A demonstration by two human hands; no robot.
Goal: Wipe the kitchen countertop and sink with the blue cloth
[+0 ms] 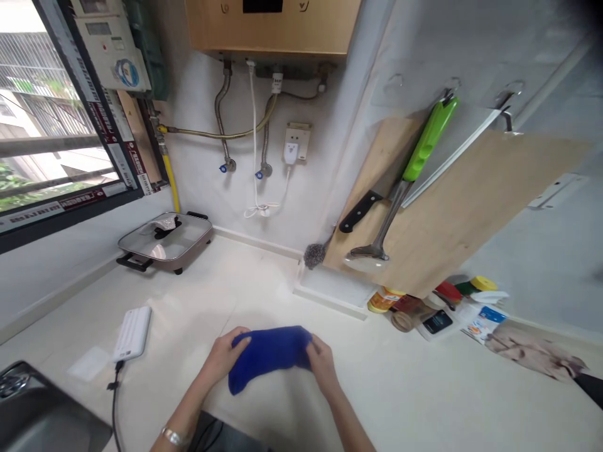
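Observation:
A blue cloth (pixel 273 355) is stretched between my two hands above the white countertop (pixel 372 395). My left hand (pixel 226 355) pinches its left end, with the thumb on top and a corner hanging below. At the right end, my right hand (pixel 323 364) is closed on the cloth's edge, some of its fingers hidden behind the fabric. The cloth's upper edge is nearly straight, and its lower edge curves upward in the middle.
An electric pan with a glass lid (pixel 172 235) stands at the back left. Nearer lie a white power bank (pixel 133 333) with a black cable and a sink (pixel 51 414). Jars and packets line the right wall under a hanging wooden board (pixel 452 220).

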